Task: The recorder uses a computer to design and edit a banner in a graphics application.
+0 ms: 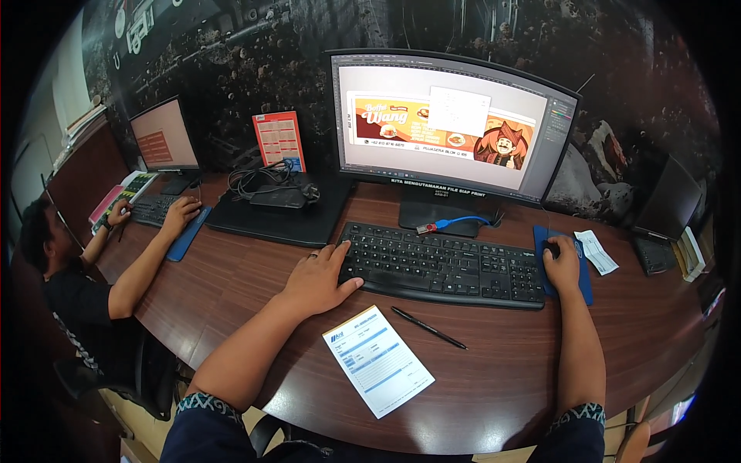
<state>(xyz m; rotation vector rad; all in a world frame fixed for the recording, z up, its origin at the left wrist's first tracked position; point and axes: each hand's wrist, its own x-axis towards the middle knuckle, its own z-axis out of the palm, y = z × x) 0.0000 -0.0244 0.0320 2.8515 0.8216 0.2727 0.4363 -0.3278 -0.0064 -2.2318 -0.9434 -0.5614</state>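
Observation:
My left hand (316, 279) rests at the left end of a black keyboard (444, 266), fingers spread over its edge and thumb out near the lower corner. A ring shows on one finger. My right hand (563, 268) is curled over a black mouse (552, 248), most of which is hidden under the palm. Beneath the mouse lies a blue mouse pad (585, 290). Behind the keyboard stands a large monitor (386, 162) showing a yellow and orange food banner with a cartoon figure and a small white window over it.
A printed form (380, 364) and a black pen (429, 329) lie before the keyboard. A blue cable (455, 222) sits behind it. Left are a black laptop (231, 224) under an adapter (282, 194), a red calendar (279, 139) and a co-worker (85, 293) at another keyboard. A paper slip (596, 253) lies right.

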